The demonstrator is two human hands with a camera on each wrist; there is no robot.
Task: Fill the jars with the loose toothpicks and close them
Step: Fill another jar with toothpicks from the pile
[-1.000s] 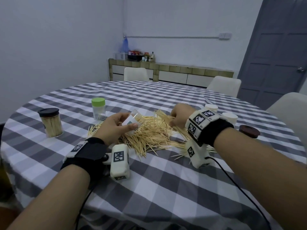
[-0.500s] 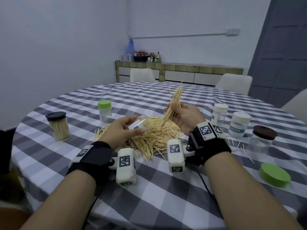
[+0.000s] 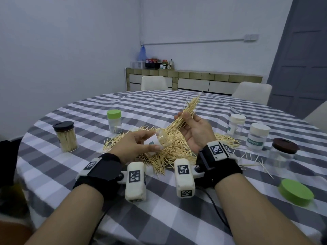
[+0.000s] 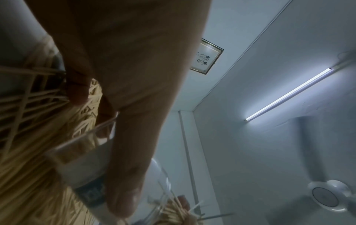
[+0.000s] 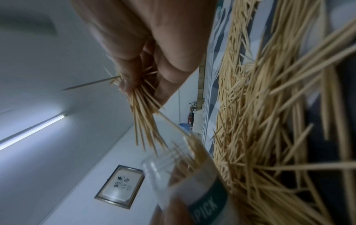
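A heap of loose toothpicks (image 3: 169, 147) lies mid-table on the checked cloth. My left hand (image 3: 139, 144) grips a small clear open jar (image 3: 157, 141) with a white and green label, tilted with its mouth toward the right. My right hand (image 3: 191, 126) pinches a bundle of toothpicks (image 3: 187, 112), slanted so its lower ends meet the jar's mouth. In the right wrist view the bundle (image 5: 144, 121) points into the jar (image 5: 185, 173). The left wrist view shows my fingers (image 4: 123, 182) wrapped round the jar (image 4: 86, 172).
At left stand a black-lidded jar (image 3: 65, 137) full of toothpicks and a green-lidded jar (image 3: 114, 121). At right stand two white-lidded jars (image 3: 236, 123) (image 3: 258, 136), a brown-lidded jar (image 3: 283, 152) and a loose green lid (image 3: 296, 191). Stray toothpicks (image 3: 261, 165) lie near them.
My right hand lifted a bundle of toothpicks off the heap, turned palm up, and brought the bundle's lower ends to the jar's mouth. The left hand kept holding the jar.
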